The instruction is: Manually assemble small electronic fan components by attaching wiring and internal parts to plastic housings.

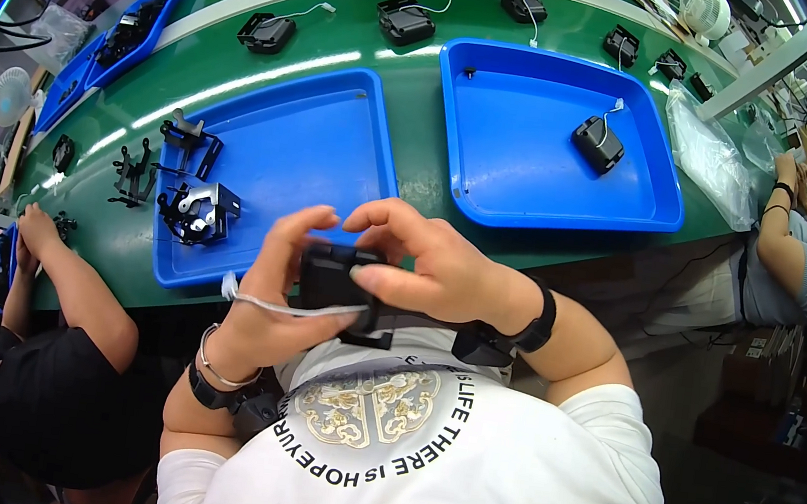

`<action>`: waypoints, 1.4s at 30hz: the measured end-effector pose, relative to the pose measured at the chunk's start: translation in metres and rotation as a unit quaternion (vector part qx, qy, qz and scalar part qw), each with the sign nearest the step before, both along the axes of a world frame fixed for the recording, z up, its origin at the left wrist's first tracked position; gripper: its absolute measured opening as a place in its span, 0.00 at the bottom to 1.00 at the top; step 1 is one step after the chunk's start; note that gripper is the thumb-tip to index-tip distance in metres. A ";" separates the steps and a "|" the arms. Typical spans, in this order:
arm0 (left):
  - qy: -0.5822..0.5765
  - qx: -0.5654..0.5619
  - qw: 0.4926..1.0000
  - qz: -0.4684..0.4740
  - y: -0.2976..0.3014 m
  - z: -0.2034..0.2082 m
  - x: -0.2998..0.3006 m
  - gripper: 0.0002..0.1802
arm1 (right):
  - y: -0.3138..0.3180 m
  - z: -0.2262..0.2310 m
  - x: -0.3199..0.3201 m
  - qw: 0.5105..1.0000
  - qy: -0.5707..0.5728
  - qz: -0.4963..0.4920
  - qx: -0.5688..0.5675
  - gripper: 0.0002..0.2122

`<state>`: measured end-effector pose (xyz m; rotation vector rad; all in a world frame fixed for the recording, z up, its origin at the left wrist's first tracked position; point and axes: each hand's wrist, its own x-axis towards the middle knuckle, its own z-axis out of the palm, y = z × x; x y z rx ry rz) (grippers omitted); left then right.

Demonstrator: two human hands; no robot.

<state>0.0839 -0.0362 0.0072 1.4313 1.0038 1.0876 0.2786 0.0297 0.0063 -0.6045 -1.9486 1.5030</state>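
In front of my chest I hold a black boxy unit [324, 281] with a white cable [291, 310] that ends in a small white plug. My left hand [261, 320] grips it from the left, the cable running across the thumb. The fingers of my right hand [437, 268] close round its far and right side, with the thumb pressed on top. A black bracket-like part [371, 336] shows at the unit's near edge; whether it is joined to the unit I cannot tell. The underside is hidden.
Beyond my hands stand a left blue tray [377, 138] with black and metallic brackets [197, 212], and a right blue tray [548, 219] holding a similar unit [598, 145]. More cabled units [407, 21] line the green table [414, 82]. Co-workers sit at both sides; a plastic bag [707, 158] lies right.
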 end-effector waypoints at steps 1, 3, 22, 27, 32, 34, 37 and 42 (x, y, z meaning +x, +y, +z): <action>0.045 -0.011 0.999 -0.018 -0.001 0.007 0.003 0.43 | 0.002 0.008 0.000 0.999 -0.040 0.033 -0.006 0.16; 0.088 -0.020 0.995 -0.037 -0.001 0.009 0.004 0.44 | 0.007 0.021 -0.001 0.995 -0.080 0.065 -0.012 0.16; -0.333 -0.302 0.890 -0.076 -0.020 -0.011 -0.016 0.30 | 0.244 -0.056 0.037 0.741 -0.537 -0.149 0.374 0.08; -0.413 -0.284 0.862 -0.070 -0.015 -0.036 -0.025 0.20 | 0.225 -0.047 0.059 0.762 -0.483 -0.152 0.404 0.08; -0.464 -0.304 0.832 -0.028 -0.013 -0.035 -0.028 0.15 | 0.143 0.016 0.049 0.876 -0.321 -0.203 0.295 0.05; -0.473 -0.301 0.828 -0.002 -0.014 -0.036 -0.029 0.13 | 0.094 0.032 0.038 0.949 -0.141 -0.171 0.224 0.06; -0.470 -0.279 0.837 0.015 -0.013 -0.037 -0.027 0.13 | 0.028 0.047 0.024 0.954 -0.092 -0.085 0.274 0.10; -0.447 -0.260 0.855 0.046 -0.011 -0.027 -0.018 0.13 | -0.009 0.009 0.002 0.973 0.013 -0.039 0.226 0.13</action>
